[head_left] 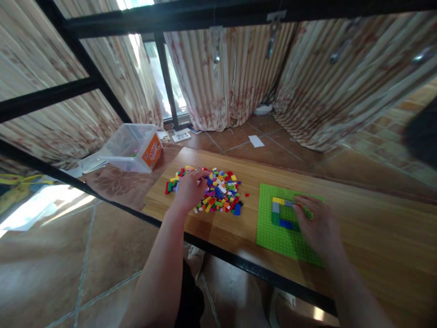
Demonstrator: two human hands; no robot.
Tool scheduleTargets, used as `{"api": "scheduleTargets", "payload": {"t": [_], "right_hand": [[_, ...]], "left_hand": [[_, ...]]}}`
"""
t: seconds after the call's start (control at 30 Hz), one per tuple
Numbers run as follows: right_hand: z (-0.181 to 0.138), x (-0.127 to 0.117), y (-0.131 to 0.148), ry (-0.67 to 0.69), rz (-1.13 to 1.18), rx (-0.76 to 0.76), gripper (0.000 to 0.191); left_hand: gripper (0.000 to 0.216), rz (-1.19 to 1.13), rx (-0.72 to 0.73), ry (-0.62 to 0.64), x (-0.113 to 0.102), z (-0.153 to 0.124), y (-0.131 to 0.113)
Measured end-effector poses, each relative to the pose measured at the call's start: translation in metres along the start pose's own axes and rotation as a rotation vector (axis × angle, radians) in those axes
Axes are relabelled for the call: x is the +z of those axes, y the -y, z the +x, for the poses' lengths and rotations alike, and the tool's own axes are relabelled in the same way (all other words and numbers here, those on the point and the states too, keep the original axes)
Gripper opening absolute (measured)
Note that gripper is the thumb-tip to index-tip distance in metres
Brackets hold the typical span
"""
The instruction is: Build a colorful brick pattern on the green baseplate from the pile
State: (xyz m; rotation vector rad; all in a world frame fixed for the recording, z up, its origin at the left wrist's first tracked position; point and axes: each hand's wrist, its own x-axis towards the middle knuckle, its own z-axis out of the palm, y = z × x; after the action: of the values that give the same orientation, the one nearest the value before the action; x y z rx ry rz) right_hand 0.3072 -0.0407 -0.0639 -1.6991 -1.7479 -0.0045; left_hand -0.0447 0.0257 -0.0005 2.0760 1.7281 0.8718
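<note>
My left hand [190,190] is over a pile of loose toy building bricks [218,191] in many colours. Its thumb and index finger are apart, with bricks visible beneath them; the other fingers are partly hidden. On the right, a green studded baseplate [268,228] lies on the wooden table [368,228]. A rectangular outline of bricks stands on it, with a yellow brick [278,200] at one corner and a blue brick [286,224] along the near side. My right hand [319,223] pinches a small red brick at the outline's far right part, covering that corner.
A clear plastic box [126,146] with an orange label sits beyond the table's left end. Black metal bars [170,20] cross above the far side. A lone red brick [246,195] lies between pile and baseplate. Striped curtains [225,82] hang behind.
</note>
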Motion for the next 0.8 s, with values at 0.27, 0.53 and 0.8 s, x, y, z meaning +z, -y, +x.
{"api": "scheduleTargets", "payload": {"t": [0.27,0.53,0.8], "right_hand": [[0.007,-0.017,0.023,-0.166,0.174,0.07,0.025],[0.008,-0.031,0.014,-0.259,0.305,0.273,0.025],[0.001,-0.05,0.017,0.212,0.681,0.122,0.036]], "left_hand": [[0.027,-0.605,-0.053,0.145,0.024,-0.003,-0.036],[0.019,-0.905,-0.004,0.557,0.083,-0.031,-0.101],[0.02,-1.015,-0.092,0.57,0.11,-0.029,-0.125]]}}
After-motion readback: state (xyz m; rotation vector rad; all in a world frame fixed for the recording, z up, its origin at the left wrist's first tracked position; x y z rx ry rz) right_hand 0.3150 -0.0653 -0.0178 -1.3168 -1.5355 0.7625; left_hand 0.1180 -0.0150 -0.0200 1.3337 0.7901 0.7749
